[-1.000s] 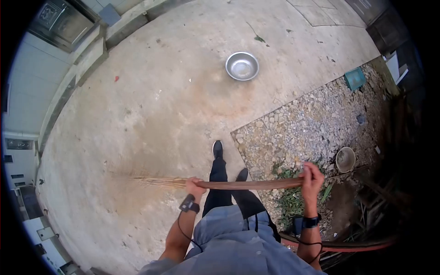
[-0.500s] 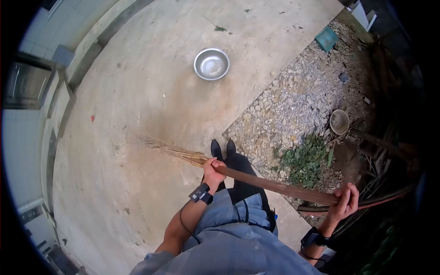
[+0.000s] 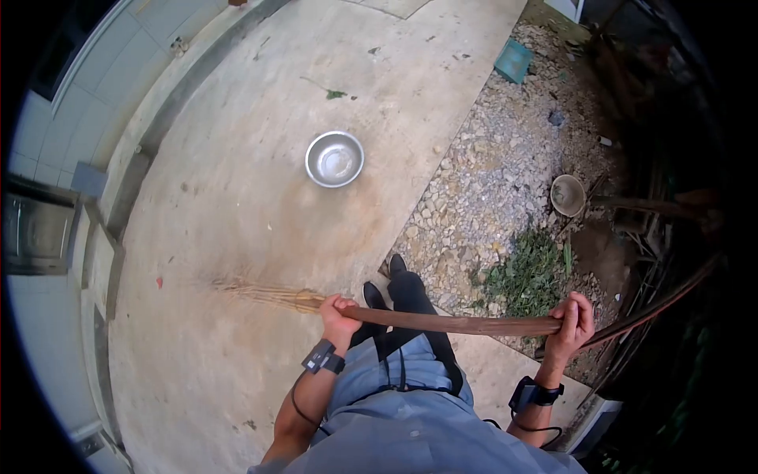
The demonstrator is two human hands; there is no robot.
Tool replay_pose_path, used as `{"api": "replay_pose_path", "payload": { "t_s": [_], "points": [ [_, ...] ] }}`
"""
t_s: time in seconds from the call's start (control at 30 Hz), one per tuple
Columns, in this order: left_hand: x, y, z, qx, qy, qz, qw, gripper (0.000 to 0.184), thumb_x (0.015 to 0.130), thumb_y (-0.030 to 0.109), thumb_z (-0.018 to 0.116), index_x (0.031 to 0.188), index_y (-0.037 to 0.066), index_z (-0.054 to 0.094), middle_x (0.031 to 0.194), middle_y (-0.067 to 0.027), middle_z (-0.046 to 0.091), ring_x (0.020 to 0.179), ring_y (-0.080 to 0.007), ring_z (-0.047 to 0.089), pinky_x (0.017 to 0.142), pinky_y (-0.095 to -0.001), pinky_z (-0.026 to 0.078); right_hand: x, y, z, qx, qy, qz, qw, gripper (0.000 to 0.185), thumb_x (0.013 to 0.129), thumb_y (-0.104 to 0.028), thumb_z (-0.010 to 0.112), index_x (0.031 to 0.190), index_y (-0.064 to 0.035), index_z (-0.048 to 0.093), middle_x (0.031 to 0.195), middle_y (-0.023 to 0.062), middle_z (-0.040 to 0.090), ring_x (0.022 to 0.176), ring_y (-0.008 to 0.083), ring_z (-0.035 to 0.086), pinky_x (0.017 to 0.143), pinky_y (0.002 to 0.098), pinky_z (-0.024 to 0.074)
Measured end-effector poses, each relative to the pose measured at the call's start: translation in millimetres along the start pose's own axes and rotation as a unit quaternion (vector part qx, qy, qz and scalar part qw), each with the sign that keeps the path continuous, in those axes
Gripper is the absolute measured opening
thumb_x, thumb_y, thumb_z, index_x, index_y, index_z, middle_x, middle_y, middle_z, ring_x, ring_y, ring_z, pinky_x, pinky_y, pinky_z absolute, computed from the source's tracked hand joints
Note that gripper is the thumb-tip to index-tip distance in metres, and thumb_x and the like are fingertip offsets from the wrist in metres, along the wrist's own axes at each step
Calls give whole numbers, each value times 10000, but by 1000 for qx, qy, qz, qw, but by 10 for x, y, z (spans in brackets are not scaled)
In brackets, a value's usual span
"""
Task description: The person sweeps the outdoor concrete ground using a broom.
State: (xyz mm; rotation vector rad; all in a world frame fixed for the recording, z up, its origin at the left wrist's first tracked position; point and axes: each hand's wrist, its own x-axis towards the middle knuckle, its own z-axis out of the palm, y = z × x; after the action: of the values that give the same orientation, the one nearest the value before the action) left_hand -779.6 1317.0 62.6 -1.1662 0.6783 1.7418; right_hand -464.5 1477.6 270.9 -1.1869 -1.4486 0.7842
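Note:
A twig broom with a long brown wooden handle lies crosswise in front of my body. My left hand is wrapped round the handle just above the bundled twigs. Near the handle's far right end, my right hand grips it with bent fingers. The twigs point left, low over the concrete floor; whether their tips touch it I cannot tell. Ahead of me, apart from the broom, a round metal basin sits upright on the concrete.
Gravel borders the concrete on the right, with a heap of green leaves, a pale bucket and a teal container on it. Dark sticks pile at far right. A raised kerb runs along the left wall.
Both hands and the broom have shifted left, and the handle lies more level. My feet have moved apart in a step. The basin appears lower and further left as the view shifts.

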Motion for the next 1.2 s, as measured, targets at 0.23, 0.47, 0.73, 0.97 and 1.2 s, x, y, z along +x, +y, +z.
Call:
{"api": "replay_pose_path", "payload": {
  "t_s": [0.23,0.47,0.73,0.97,1.2],
  "points": [
    [34,-332,449,36,-29,-16,999,259,690,72,481,493,135,326,435,28,335,403,-109,367,468,-237,374,150,152,-267,28,89,54,994,140,819,-103,466,912,-20,530,606,20,465,525,78,429,473,196,380],
    [338,-626,1007,111,-7,-58,992,252,691,85,487,498,133,333,448,27,313,419,-118,354,495,-268,363,136,239,-498,-9,204,40,978,153,845,-91,437,943,-3,514,591,16,433,521,71,394,484,200,358],
    [735,-676,2080,199,17,3,980,246,677,77,475,478,130,339,434,23,334,412,-125,349,478,-271,363,1028,486,132,20,203,1,979,146,847,-64,407,932,0,507,603,40,436,525,88,387,489,206,352],
    [1042,-158,2715,115,16,38,992,251,693,46,476,492,126,347,427,20,344,408,-133,369,464,-249,370,1914,553,1018,50,46,26,997,142,839,-49,410,926,9,506,603,43,429,520,90,398,477,214,368],
    [1057,5,2838,74,16,38,996,253,689,45,471,489,126,341,414,26,335,382,-125,363,450,-259,389,2378,838,1368,142,38,7,989,123,808,-62,455,877,20,516,619,90,475,487,120,442,447,235,403]
  ]
}}
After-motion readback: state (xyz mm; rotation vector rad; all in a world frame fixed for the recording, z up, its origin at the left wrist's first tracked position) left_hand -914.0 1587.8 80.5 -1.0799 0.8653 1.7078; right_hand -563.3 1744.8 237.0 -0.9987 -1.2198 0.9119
